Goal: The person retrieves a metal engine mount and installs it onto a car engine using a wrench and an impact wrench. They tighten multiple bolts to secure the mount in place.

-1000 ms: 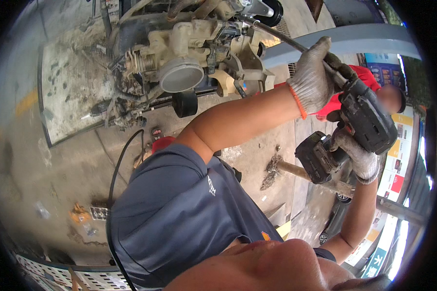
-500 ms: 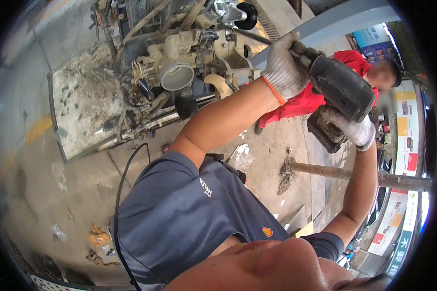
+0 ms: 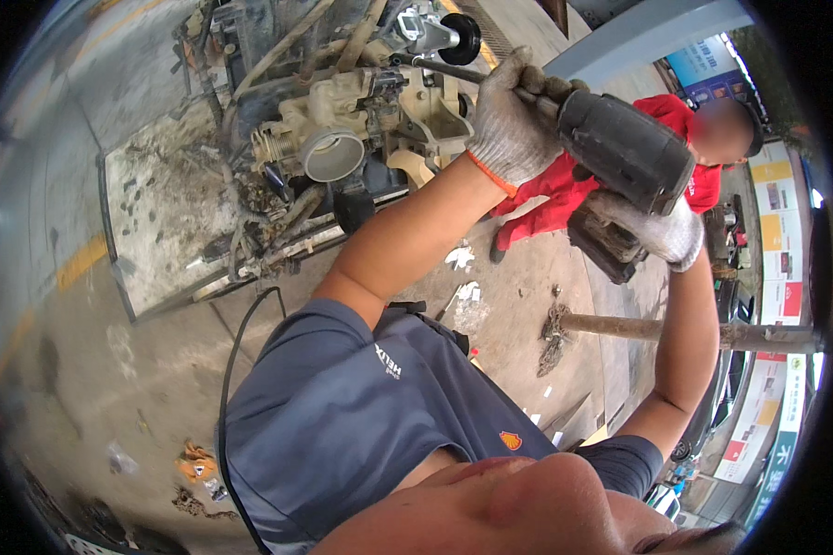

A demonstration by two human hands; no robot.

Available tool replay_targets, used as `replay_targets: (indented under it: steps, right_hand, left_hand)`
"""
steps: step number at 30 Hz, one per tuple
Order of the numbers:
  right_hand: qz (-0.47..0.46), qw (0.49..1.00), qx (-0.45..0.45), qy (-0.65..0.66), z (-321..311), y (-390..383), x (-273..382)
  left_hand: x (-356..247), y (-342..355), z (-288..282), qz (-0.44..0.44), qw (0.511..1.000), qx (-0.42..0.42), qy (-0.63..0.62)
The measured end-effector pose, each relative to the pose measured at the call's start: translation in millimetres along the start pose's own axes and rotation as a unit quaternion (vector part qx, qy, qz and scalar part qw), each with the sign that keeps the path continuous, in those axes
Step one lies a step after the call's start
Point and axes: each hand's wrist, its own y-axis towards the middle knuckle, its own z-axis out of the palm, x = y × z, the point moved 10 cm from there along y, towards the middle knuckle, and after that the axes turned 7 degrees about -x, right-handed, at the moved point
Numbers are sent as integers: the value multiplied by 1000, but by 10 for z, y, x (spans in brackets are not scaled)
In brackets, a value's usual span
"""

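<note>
In a white knit glove with an orange cuff, my left hand is closed around the long metal extension bar, just ahead of a black cordless impact wrench. My right hand, also gloved, grips the wrench's handle, above its battery. The bar runs left from the wrench toward a dirty engine with a round open intake port. Where the bar's far end meets the engine parts is hard to make out. My fingers on the trigger side are partly hidden.
A stained white tray with debris lies beneath the engine. A blue-grey post slants behind the wrench. Beyond it a person in red stands close by. A mop and paper scraps lie on the floor. A black cable hangs near my side.
Both hands and the impact wrench have shifted a little to the left and up, toward the engine. My grip on the tool and bar stays the same.
</note>
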Motion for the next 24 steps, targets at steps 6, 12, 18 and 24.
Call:
replay_targets:
  steps: [6, 12, 18, 24]
  right_hand:
    - [64, 997, 36, 13, -262, 307, 281]
    - [-87, 992, 23, -92, -255, 230, 182]
    - [54, 996, -17, 62, -89, -94, -420]
    - [48, 993, -7, 106, 51, -491, -837]
  left_hand:
    - [-108, 21, 415, 34, 997, 67, -13]
    - [-34, -15, 248, 29, 997, 14, 68]
    - [83, 27, 46, 27, 999, 22, 24]
    - [286, -70, -180, 1, 998, -33, 44]
